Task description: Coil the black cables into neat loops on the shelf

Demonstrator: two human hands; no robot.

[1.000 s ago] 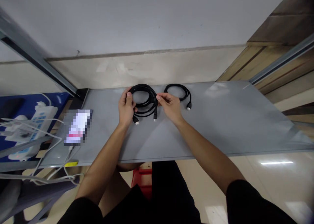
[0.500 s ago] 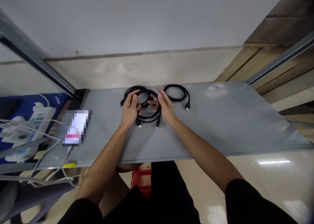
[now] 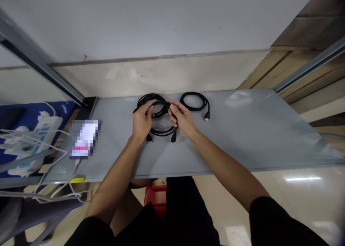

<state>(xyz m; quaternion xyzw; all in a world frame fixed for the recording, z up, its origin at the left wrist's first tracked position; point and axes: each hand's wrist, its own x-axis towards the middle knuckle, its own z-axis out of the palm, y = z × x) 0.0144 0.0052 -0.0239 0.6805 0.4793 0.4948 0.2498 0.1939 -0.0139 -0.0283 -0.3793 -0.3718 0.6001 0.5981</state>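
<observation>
Left hand (image 3: 142, 123) and right hand (image 3: 184, 121) both have fingers pinching the front coil (image 3: 162, 134) at the table (image 3: 229, 142), overlapping the rear coil (image 3: 147, 96) in view, so loops could snag, or turns spring open if either pinch slackens.

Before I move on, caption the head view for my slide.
Left hand and right hand hold a coiled black cable at a gray shelf, one coil behind, another coil to the right.
</observation>
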